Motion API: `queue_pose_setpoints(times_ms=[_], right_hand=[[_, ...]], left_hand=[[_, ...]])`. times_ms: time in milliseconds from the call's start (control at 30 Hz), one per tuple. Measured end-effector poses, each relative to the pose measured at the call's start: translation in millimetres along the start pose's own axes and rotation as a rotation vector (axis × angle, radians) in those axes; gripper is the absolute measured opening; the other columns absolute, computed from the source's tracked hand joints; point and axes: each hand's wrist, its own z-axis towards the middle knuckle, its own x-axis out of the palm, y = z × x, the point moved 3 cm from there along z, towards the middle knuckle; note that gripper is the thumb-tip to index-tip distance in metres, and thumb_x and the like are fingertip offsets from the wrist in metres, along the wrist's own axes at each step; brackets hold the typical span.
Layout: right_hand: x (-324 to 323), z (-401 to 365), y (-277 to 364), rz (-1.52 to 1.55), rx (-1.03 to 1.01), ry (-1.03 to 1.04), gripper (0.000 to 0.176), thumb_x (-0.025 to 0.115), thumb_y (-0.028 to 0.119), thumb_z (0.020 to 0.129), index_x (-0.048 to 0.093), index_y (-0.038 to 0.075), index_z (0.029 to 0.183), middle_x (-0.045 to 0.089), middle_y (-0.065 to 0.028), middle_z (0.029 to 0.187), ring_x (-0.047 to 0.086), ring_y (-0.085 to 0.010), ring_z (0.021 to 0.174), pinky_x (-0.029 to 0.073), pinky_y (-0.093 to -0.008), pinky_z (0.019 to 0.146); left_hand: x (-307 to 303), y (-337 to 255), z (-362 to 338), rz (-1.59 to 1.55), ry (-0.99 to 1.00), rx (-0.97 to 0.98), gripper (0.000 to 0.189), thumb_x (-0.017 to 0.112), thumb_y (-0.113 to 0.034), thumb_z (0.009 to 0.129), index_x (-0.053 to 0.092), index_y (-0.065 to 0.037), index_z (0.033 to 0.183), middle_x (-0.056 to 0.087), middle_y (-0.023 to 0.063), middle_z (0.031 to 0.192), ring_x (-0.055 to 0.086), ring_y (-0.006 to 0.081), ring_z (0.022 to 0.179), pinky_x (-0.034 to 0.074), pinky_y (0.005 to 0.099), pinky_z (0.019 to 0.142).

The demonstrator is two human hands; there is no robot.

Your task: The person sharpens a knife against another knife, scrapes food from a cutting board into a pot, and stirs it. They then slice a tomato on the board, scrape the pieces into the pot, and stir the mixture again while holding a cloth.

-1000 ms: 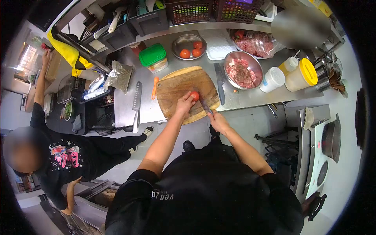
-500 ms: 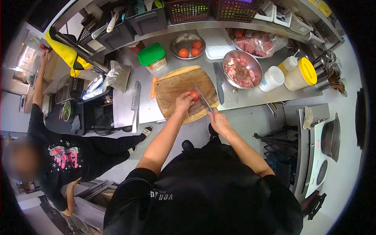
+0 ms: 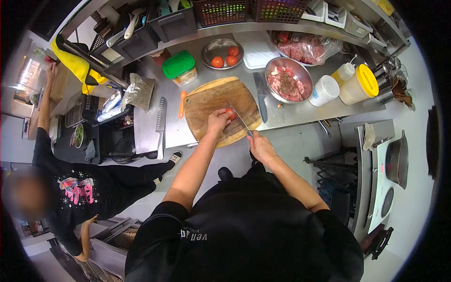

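**Tomato (image 3: 229,114) pinned under the fingers, blade laid against it**

From where I stand, the tomato sits on the round wooden cutting board (image 3: 206,101). It is tucked under the fingertips of the left hand (image 3: 217,121), whose grip is clamped over it from the near side. Only a red sliver shows past the fingers. My guess is that the fingers curl like that to steady the round fruit and stay clear of the edge.

The right hand (image 3: 261,148) is clenched around the handle of a knife (image 3: 238,118). The blade slants up and away from that grip and touches the tomato on its right side.

Just right of the knife grip, off the board's edge, a spare knife (image 3: 260,96) lies flat on the steel desk (image 3: 291,117). Beyond it stands a steel bowl of seasoned meat (image 3: 268,70). Past the left grip, at the far side of the board, is a smaller bowl of whole tomatoes (image 3: 206,51); it probably sits there for easy reach. Left of that grip lie an orange-handled tool (image 3: 181,104) and a cleaver (image 3: 161,120), both well apart from the fruit.

Another person (image 3: 80,188) in a black printed top stands far to the left, one arm stretched up.
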Motion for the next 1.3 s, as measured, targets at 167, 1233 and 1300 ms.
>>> queue_pose_setpoints(times_ms=[167,1233,1300], right_hand=[[-0.8,-5.1,1.1,-0.016,0.020,0.015,0.028,0.044,0.023,0.096,0.051,-0.005,0.099,0.063,-0.0295,0.081,0.061,-0.0476,0.077,0.048,-0.0546,0.072],[41.5,36.7,-16.5,-0.127,0.081,0.195,0.031,0.041,0.027,0.097,0.049,-0.002,0.103,0.064,-0.0292,0.092,0.061,-0.0444,0.092,0.047,-0.0514,0.082],[42.2,32.3,-20.8,-0.139,0.093,0.206,0.032,0.041,0.027,0.097,0.049,-0.002,0.104,0.063,-0.0293,0.092,0.061,-0.0448,0.091,0.047,-0.0516,0.082]], left_hand=[[2.5,-0.9,-4.1,-0.043,-0.010,0.018,0.026,0.066,-0.007,0.085,0.056,0.002,0.107,0.066,0.0103,0.096,0.065,0.0157,0.083,0.054,0.0239,0.065],[-17.5,0.6,8.2,-0.165,0.067,-0.069,0.030,0.061,-0.012,0.090,0.054,0.001,0.116,0.064,0.0086,0.099,0.064,0.0167,0.084,0.056,0.0273,0.073],[-28.6,3.4,9.0,-0.246,0.088,-0.093,0.034,0.060,-0.013,0.090,0.053,0.003,0.120,0.064,0.0089,0.100,0.064,0.0173,0.082,0.056,0.0284,0.072]])
